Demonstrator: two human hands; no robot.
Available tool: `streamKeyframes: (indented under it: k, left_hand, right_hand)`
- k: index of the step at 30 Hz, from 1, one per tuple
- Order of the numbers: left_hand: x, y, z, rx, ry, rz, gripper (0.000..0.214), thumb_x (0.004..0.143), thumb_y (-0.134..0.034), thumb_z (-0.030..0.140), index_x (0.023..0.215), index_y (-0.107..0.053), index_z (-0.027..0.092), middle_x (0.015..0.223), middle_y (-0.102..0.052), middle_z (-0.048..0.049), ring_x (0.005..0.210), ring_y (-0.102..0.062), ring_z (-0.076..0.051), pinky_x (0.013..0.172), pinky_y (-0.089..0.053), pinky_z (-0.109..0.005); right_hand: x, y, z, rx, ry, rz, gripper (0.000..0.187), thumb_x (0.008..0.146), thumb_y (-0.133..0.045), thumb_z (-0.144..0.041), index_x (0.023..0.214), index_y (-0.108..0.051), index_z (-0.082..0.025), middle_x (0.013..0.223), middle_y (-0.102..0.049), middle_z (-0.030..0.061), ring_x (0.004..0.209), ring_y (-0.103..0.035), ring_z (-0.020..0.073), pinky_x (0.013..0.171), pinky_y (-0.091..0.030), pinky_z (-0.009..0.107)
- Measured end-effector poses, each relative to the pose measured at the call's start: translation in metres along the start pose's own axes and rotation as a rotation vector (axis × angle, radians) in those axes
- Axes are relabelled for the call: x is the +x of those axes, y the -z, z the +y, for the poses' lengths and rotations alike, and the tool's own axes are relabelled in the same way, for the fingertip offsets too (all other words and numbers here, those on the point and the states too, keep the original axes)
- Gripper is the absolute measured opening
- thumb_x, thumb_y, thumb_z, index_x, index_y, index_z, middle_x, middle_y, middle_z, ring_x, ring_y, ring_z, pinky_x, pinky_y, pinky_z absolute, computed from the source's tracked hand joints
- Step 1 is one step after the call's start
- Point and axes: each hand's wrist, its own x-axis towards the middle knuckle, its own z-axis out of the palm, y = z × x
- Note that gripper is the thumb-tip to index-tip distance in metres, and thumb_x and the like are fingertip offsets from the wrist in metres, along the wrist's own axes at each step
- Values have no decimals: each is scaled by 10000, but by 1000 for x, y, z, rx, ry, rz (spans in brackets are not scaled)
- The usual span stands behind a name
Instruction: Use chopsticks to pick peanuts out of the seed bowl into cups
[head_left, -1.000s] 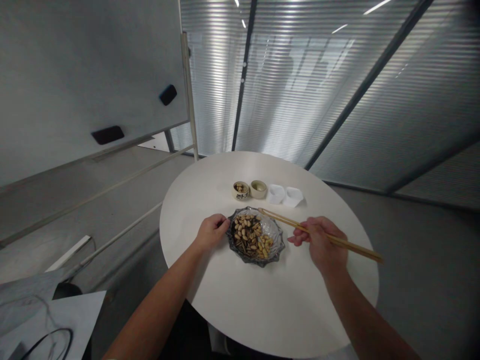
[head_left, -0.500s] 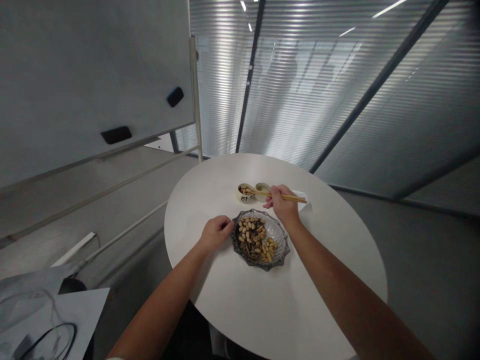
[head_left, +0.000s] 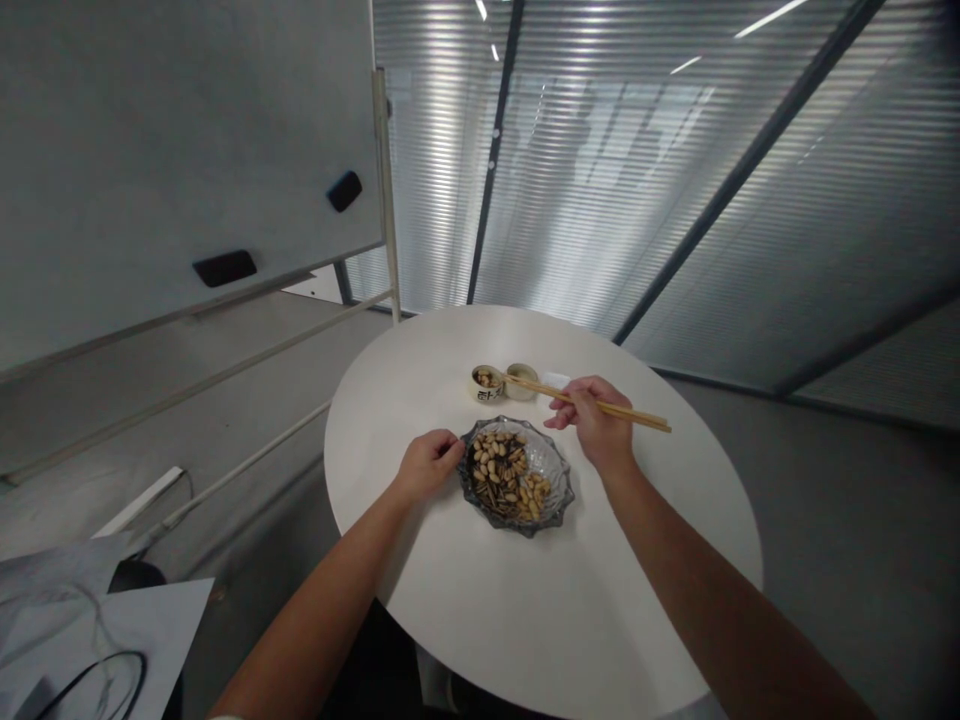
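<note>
Two chopsticks (head_left: 634,412), tips hard to discern, white dish (head_left: 556,380) partly hidden

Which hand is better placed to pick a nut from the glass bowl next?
Probably your right hand: it holds the chopsticks, while your left hand holds the glass bowl by its rim.

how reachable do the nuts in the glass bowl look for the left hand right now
Likely yes: the left hand is at the rim of the glass bowl, whose open top leaves the nuts uncovered.
</note>
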Motion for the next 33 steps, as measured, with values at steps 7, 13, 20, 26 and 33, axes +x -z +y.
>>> streamKeyframes:
  k: [7,13,20,26,33]
  left_hand:
    - [0,0,1,6,1,-3,341,920,-518,444,752,-661,184,650,-563,14,638,-490,-130,583,-359,-241]
    - [-1,2,3,11,-15,-8,349,923,-512,448,755,-666,184,660,-572,11,647,-494,-133,601,-372,-245]
    - [-1,1,2,-3,5,-9,347,921,-519,456,757,-662,185,652,-569,11,636,-491,-132,587,-367,-243]
    - [-1,0,0,-8,11,-9,357,920,-523,470,761,-667,185,651,-580,9,637,-501,-135,585,-372,-243]
    - [-1,0,0,-4,1,-3,344,921,-524,455,768,-672,186,654,-588,8,637,-503,-135,586,-370,-245]
  right_hand:
    - [-60,60,-30,-165,-185,-171,403,839,-749,-552,740,-644,-176,645,-709,24,384,-588,115,499,-647,342]
    - [-89,94,-37,-303,-317,-277,428,887,-680,-588,755,-651,-182,625,-692,23,414,-607,137,498,-627,319]
    - [-95,97,-26,-389,-311,-291,414,909,-641,-593,782,-653,-199,612,-686,14,464,-633,160,555,-631,334]
    - [-95,90,-22,-413,-284,-286,431,913,-624,-605,759,-647,-203,511,-622,-12,443,-625,166,544,-632,325]
    - [-95,85,-15,-423,-315,-238,408,894,-659,-601,812,-664,-202,620,-703,19,490,-667,171,568,-635,319]
